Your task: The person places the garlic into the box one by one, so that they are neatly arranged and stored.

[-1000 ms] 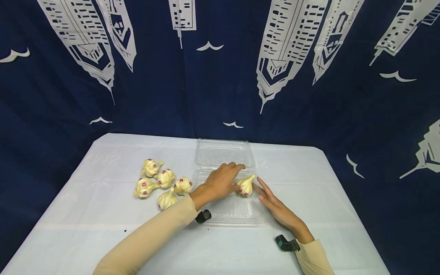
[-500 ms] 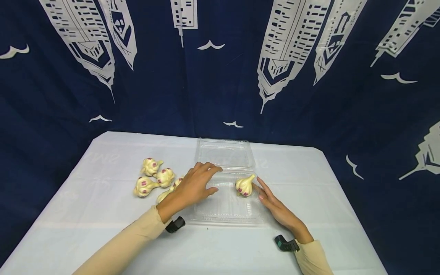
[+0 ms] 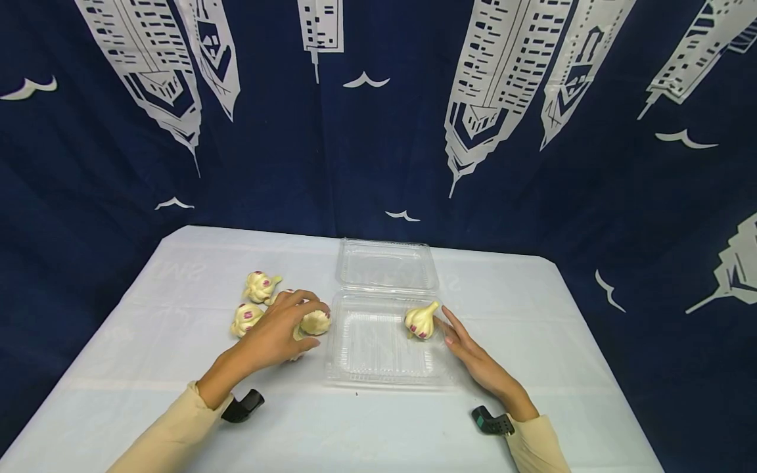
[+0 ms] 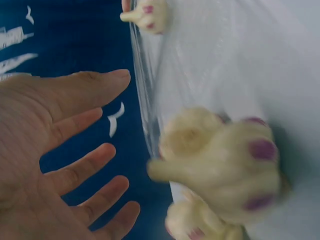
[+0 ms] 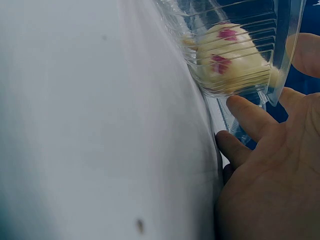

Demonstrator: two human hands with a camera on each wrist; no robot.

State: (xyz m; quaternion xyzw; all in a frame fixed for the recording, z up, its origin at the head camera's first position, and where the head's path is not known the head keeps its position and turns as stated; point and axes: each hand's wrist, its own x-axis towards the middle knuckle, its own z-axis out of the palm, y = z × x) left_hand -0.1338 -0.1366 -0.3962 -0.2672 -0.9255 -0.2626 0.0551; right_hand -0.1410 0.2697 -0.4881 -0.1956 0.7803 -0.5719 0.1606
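Observation:
My left hand (image 3: pixel 275 335) hovers over the garlic bulbs on the left, thumb and fingers apart. One garlic bulb (image 3: pixel 316 322) shows beyond its fingertips. In the left wrist view the fingers (image 4: pixel 92 165) are spread with nothing in them, and a large garlic bulb (image 4: pixel 225 170) lies beside them. A clear plastic clamshell container (image 3: pixel 378 379) lies with its lid folded back; one garlic bulb (image 3: pixel 419 322) sits inside near the right wall. Against that wall my right hand (image 3: pixel 481 361) rests with extended fingers; the right wrist view shows its fingertips at the ribbed plastic side.
More garlic bulbs lie left of the container, among them one at the back (image 3: pixel 260 287) and one at the left (image 3: pixel 246 318), others partly hidden by the left hand. The clear lid (image 3: pixel 387 266) lies behind. A white cloth covers the table (image 3: pixel 378 433); a dark blue curtain (image 3: pixel 378 151) hangs behind.
My left hand has let go of the garlic bulb inside the container and moved left, to the bulbs on the table. The right hand stays at the container's right side.

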